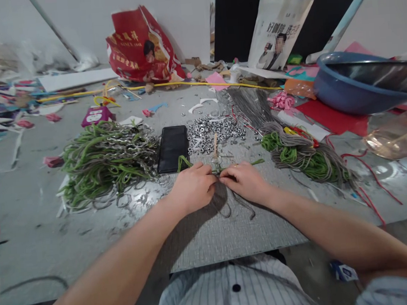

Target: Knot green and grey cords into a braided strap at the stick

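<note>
My left hand (pixel 196 187) and my right hand (pixel 245 182) meet near the table's front edge, fingers pinched on thin green and grey cords. A green cord end (pixel 183 162) sticks out past my left hand, and another green end (pixel 258 161) past my right. Grey cord (pixel 245 205) hangs in loops below the fingers onto the table. Just beyond my fingertips a small wooden stick (pixel 215 144) stands up from the work. The exact knot or crossing between the fingers is hidden. A black phone (pixel 172 149) lies left of the stick, beside many small metal rings (pixel 216 130).
A heap of green and grey braided cords (pixel 105 162) lies at left. Bundled green and grey cords (pixel 305 156) lie at right, below loose grey strands (pixel 251 104). Farther back are a red bag (pixel 142 49), a white tote bag (pixel 274 29) and a blue basin (pixel 353 84).
</note>
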`<act>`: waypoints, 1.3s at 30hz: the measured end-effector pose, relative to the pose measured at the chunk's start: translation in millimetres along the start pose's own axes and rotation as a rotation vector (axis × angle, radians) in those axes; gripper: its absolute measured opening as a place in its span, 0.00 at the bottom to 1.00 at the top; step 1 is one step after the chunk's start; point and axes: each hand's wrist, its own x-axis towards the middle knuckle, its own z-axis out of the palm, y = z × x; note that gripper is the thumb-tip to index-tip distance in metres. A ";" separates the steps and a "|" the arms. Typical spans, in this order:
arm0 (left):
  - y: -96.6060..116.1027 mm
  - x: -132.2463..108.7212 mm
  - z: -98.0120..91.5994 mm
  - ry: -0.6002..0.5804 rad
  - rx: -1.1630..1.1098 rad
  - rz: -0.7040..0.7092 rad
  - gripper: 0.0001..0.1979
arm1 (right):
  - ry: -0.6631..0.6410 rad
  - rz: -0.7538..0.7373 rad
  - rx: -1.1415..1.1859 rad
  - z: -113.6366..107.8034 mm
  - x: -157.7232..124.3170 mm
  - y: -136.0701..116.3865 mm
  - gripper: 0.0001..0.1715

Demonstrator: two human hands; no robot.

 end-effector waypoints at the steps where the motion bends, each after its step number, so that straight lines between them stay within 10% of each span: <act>1: -0.1 -0.1 -0.1 -0.002 0.001 0.001 0.14 | -0.005 -0.013 -0.023 -0.6 -0.4 0.2 0.10; 20: 0.5 -0.5 0.0 -0.012 -0.007 -0.023 0.14 | 0.032 -0.049 -0.139 -2.8 -2.5 2.2 0.11; 32: -0.1 -0.4 2.7 0.026 -0.030 -0.003 0.13 | 0.403 -0.109 -0.303 -35.2 -38.7 -17.7 0.15; 39: -3.0 -0.7 5.7 0.058 -0.035 0.005 0.13 | 0.503 -0.053 -0.489 -52.6 5.0 -8.7 0.21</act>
